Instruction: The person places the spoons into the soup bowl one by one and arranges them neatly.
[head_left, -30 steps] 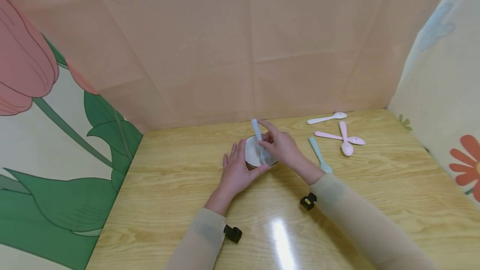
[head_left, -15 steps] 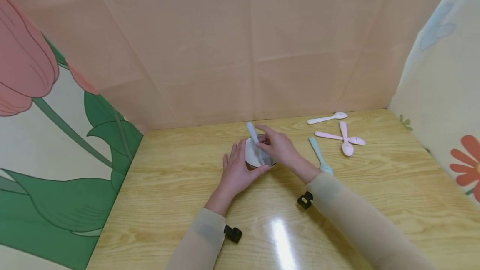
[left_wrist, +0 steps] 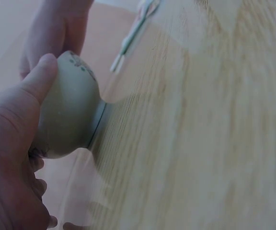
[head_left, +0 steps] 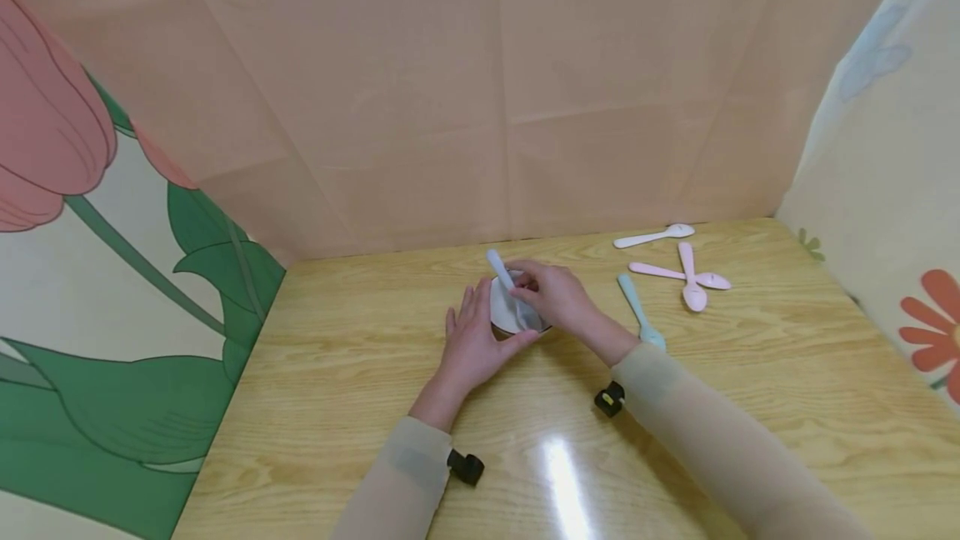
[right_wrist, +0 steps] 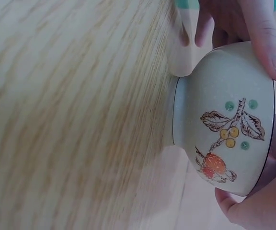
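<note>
A white bowl with a dark rim stands on the wooden table. My left hand holds its left side, thumb at the near rim and fingers round the far side. In the right wrist view the bowl shows painted leaves and orange fruit on its outer wall. Over the bowl's right side, my right hand pinches a pale blue spoon. The spoon's handle leans up and left, and its head is down inside the bowl.
Right of the hands lies a light teal spoon, partly near the right sleeve. Two pink spoons cross each other farther right, and a white spoon lies behind them. A pinkish cloth backdrop rises at the table's far edge.
The spoon's handle has tipped to the left and sunk a little, while my right hand has lowered slightly. My left hand and the bowl have stayed in place.
</note>
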`<state>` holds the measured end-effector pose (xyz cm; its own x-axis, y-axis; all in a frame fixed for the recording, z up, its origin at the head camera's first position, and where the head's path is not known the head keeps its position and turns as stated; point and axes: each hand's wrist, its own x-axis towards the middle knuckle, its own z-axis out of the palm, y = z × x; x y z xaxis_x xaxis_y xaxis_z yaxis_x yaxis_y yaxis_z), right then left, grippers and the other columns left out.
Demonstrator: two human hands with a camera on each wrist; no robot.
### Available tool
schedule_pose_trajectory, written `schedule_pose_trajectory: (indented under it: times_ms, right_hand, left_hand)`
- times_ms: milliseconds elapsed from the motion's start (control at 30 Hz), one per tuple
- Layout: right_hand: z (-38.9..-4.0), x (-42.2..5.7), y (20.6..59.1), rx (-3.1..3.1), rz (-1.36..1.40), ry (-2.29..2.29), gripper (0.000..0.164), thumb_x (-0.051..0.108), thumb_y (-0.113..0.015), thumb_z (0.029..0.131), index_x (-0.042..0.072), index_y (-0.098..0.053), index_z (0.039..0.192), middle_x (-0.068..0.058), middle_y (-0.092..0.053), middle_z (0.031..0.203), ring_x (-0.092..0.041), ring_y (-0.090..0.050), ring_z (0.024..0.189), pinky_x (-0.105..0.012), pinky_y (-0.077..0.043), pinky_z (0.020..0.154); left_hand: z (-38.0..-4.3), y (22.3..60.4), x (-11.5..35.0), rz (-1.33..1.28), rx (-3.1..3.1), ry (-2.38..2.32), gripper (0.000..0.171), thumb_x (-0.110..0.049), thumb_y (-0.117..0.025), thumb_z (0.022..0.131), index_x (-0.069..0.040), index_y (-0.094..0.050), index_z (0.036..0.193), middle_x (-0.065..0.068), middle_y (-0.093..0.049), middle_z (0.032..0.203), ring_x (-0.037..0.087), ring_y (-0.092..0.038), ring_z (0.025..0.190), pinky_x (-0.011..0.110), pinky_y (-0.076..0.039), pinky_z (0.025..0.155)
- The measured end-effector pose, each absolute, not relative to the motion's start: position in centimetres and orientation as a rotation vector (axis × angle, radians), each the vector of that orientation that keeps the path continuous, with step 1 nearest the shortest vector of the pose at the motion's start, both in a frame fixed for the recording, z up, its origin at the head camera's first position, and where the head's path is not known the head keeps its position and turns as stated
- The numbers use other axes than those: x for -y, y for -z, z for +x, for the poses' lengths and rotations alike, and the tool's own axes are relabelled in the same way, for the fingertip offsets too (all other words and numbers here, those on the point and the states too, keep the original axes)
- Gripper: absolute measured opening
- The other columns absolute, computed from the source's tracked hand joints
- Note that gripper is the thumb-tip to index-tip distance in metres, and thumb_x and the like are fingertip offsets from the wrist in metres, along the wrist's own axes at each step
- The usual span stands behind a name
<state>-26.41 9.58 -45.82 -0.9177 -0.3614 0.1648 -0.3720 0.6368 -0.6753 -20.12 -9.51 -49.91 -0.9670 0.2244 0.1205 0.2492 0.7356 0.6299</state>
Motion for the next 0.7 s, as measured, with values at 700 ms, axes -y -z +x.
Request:
schedule_pose_trajectory:
  times_ms: [700]
  right_hand:
    - [-24.6,-12.3,45.5,2.718,0.557,-1.111,0.046,0.017,-0.079,0.105,0.007,-0.069,0.149,-0.012,-0.077,0.124,-0.033,-0.073,0.113,-0.056,-0.058,0.093]
  left_hand:
    - [-20.2,49.9,9.4,-0.380,2.896,1.042,0.124,-0.082,-0.069,0.092,-0.014,-0.012,0.178,0.009,-0.020,0.183,0.034,-0.009,0.170,0.070,-0.006,0.130]
